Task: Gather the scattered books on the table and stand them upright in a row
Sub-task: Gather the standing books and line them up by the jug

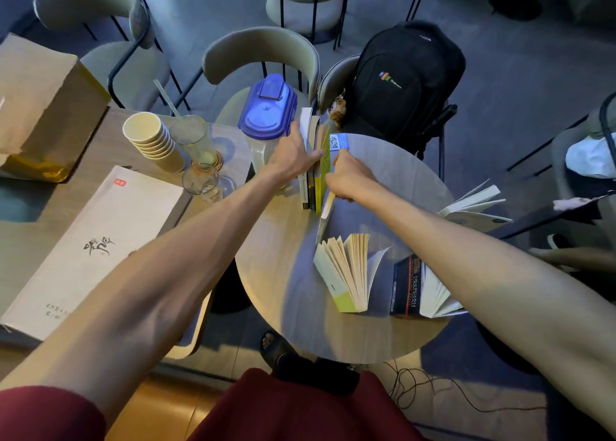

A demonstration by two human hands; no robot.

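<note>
Row point(311, 173) mid-frame braced by flat-fingered L hand point(293, 160) vs tipping, R hand point(350, 177) gripping next book point(326, 212), prob. to slot in.

We saw the row of books point(311, 163) standing at the far left edge of the round table point(393, 173), with the pitcher point(266, 117) just left of it (on which table, we could not tell). The left hand point(290, 157) lay against the row's left side. The right hand point(350, 177) held a leaning book point(325, 214) at the row's right side. Three open books stood apart from the row: one point(346, 270) near the front edge, one point(420, 287) beside it on the right, and one point(473, 207) at the right edge. Behind the table sat a backpack point(406, 77).
</note>
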